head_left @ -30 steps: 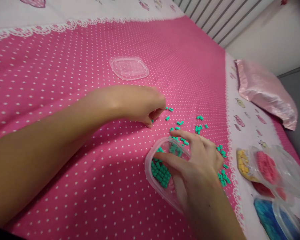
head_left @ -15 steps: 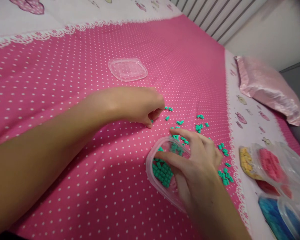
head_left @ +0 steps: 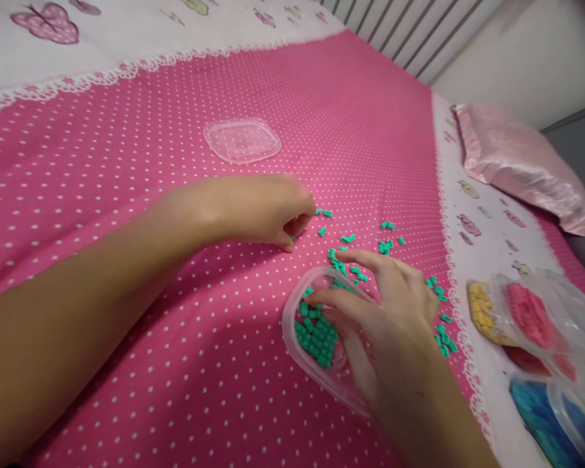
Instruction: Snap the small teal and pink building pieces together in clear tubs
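My left hand (head_left: 277, 208) reaches down to the pink dotted bedsheet with curled fingers. A small green toy brick (head_left: 293, 239) shows at its thumb tip, partly hidden by the fingers. My right hand (head_left: 394, 312) is over a clear plastic tub (head_left: 292, 331), its fingers apart. Two of its digits dip inside the rim, while another extends past the far side. Inside the tub lie many green bricks (head_left: 316, 341), some joined in a block. More loose green bricks (head_left: 348, 238) are scattered beyond the tub and to the right of my right hand, which covers part of the tub.
A clear lid (head_left: 242, 140) lies flat farther back on the sheet. At right are tubs of yellow bricks (head_left: 482, 311), pink bricks (head_left: 529, 313) and blue pieces (head_left: 536, 409). Behind them lies a satin pillow (head_left: 521, 162). A slatted rail (head_left: 400, 29) borders the bed.
The view has shifted slightly. The digits of my right hand inside the tub have drawn back a little to the right, showing more green bricks. My left hand has hardly moved.
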Demonstrator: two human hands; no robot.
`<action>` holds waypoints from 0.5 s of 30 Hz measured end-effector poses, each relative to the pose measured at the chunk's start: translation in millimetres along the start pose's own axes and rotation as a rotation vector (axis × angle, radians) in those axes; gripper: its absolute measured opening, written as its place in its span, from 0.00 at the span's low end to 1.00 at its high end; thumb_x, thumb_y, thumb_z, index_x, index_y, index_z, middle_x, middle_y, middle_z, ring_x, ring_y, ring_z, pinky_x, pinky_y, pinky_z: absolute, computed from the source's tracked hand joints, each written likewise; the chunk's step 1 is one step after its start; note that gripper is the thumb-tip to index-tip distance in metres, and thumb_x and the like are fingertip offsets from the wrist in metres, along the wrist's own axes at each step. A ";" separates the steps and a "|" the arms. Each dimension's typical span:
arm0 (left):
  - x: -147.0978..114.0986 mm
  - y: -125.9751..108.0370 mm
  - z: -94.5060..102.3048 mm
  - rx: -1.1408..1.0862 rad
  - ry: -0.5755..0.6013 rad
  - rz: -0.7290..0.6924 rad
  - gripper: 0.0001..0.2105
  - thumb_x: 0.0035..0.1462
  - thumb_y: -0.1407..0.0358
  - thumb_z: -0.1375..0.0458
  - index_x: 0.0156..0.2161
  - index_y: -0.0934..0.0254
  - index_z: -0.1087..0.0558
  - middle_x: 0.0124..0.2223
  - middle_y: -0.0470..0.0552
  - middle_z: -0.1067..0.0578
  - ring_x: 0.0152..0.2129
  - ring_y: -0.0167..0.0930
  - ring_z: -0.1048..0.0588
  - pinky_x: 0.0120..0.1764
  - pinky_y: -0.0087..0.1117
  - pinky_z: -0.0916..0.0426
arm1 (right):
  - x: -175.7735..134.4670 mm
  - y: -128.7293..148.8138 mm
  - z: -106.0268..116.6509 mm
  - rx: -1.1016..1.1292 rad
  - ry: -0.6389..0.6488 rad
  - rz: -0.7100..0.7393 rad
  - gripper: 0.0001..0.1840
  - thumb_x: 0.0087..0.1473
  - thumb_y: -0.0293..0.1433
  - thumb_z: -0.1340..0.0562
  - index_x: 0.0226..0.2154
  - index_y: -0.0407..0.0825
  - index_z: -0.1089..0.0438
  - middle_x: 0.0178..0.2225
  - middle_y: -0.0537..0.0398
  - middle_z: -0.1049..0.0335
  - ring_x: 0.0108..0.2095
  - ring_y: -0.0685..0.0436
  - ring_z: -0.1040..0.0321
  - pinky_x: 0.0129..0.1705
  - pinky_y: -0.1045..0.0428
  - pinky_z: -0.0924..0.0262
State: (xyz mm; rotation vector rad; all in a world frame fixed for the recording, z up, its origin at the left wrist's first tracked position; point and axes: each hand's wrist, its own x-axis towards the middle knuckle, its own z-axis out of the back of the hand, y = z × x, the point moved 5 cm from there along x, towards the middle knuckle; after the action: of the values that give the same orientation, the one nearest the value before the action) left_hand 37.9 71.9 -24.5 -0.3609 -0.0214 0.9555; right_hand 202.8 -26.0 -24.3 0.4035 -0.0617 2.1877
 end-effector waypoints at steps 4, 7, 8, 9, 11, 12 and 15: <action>-0.2 0.3 0.6 0.000 0.003 0.004 0.01 0.55 0.70 0.36 0.33 0.63 0.23 0.28 0.42 0.25 0.20 0.23 0.34 0.27 0.27 0.49 | 0.1 2.4 -1.8 0.017 -0.020 -0.084 0.12 0.57 0.25 0.36 0.34 0.60 0.20 0.56 0.51 0.30 0.55 0.31 0.38 0.52 0.34 0.49; 0.1 0.2 1.0 0.003 0.011 0.006 0.01 0.55 0.70 0.36 0.34 0.63 0.23 0.28 0.43 0.24 0.21 0.23 0.33 0.27 0.27 0.48 | 0.4 4.1 -2.0 0.021 -0.037 -0.105 0.11 0.56 0.24 0.34 0.29 0.58 0.21 0.55 0.52 0.29 0.55 0.32 0.38 0.54 0.34 0.50; 0.3 0.1 1.1 0.006 0.010 0.005 0.01 0.55 0.70 0.36 0.34 0.63 0.23 0.28 0.43 0.24 0.21 0.23 0.33 0.27 0.27 0.48 | 0.3 3.7 -2.0 0.018 -0.039 -0.098 0.11 0.56 0.25 0.34 0.28 0.58 0.22 0.55 0.52 0.29 0.55 0.32 0.38 0.54 0.34 0.50; 0.5 0.0 1.2 0.007 0.008 0.002 0.01 0.55 0.70 0.36 0.34 0.63 0.23 0.28 0.43 0.24 0.21 0.23 0.33 0.27 0.27 0.48 | 0.1 2.9 -2.2 0.016 -0.034 -0.080 0.11 0.56 0.26 0.34 0.28 0.58 0.22 0.55 0.52 0.29 0.55 0.32 0.38 0.54 0.35 0.50; 0.6 0.0 1.1 0.007 0.001 -0.002 0.01 0.54 0.70 0.36 0.34 0.63 0.23 0.28 0.43 0.24 0.21 0.24 0.33 0.27 0.27 0.48 | -0.5 1.2 -3.4 0.003 -0.005 -0.021 0.09 0.58 0.28 0.33 0.29 0.59 0.21 0.55 0.52 0.29 0.55 0.33 0.38 0.52 0.35 0.50; 0.6 0.1 0.9 0.007 -0.001 -0.004 0.01 0.54 0.70 0.36 0.34 0.63 0.23 0.28 0.43 0.24 0.21 0.24 0.33 0.28 0.27 0.48 | -0.9 0.4 -4.0 -0.005 0.008 0.010 0.09 0.59 0.29 0.33 0.31 0.60 0.21 0.56 0.51 0.29 0.55 0.33 0.38 0.52 0.36 0.50; 0.5 1.3 -0.1 0.007 -0.003 -0.004 0.02 0.54 0.69 0.36 0.34 0.62 0.23 0.29 0.43 0.23 0.22 0.24 0.32 0.28 0.28 0.48 | -1.5 -0.2 -5.5 -0.019 0.030 0.048 0.09 0.60 0.30 0.35 0.33 0.62 0.20 0.57 0.51 0.30 0.56 0.33 0.38 0.53 0.36 0.50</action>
State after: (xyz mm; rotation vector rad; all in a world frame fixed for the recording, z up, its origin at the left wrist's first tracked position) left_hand 37.1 72.9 -25.0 -0.3529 -0.0210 0.9516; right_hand 202.4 -26.0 -30.0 0.3616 -0.0765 2.2380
